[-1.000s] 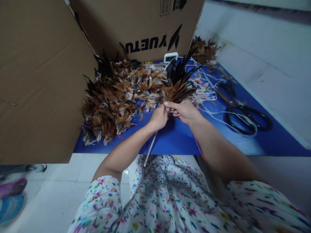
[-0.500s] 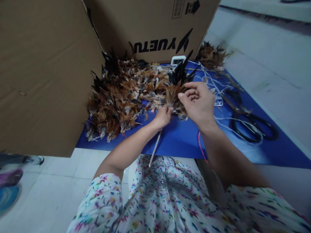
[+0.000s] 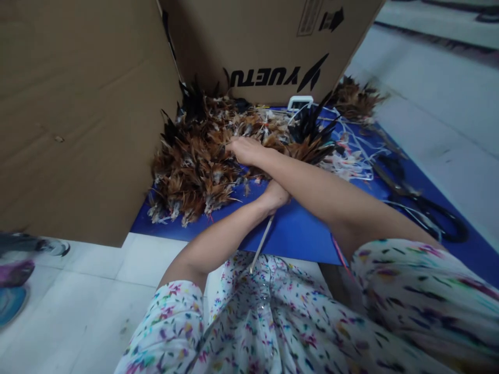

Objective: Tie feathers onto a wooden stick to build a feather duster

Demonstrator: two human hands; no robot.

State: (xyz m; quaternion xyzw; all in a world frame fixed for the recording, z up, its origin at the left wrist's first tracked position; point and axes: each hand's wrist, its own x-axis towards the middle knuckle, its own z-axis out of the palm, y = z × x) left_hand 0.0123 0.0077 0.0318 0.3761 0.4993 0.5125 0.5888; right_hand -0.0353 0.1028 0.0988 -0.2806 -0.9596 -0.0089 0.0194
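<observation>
My left hand (image 3: 276,196) is closed around a thin wooden stick (image 3: 262,244), whose lower end points toward my lap. Brown and black feathers (image 3: 312,132) fan out beyond that hand at the stick's far end, like a feather duster; my right forearm covers where they join. My right hand (image 3: 247,150) reaches across over the left wrist to the pile of brown feather bunches (image 3: 191,161). Its fingers are drawn together at the feathers, with the tips partly hidden among them.
Large cardboard boxes (image 3: 273,31) wall the blue tabletop (image 3: 307,234) at the back and left. To the right lie black-handled scissors (image 3: 424,202) and tangled white plastic strips (image 3: 354,163). A small white-framed device (image 3: 301,99) stands at the back. More feathers (image 3: 356,98) lie back right.
My right hand has left the feathers on the stick and crossed leftward to the pile. The left hand keeps its hold on the stick. The view has shifted slightly.
</observation>
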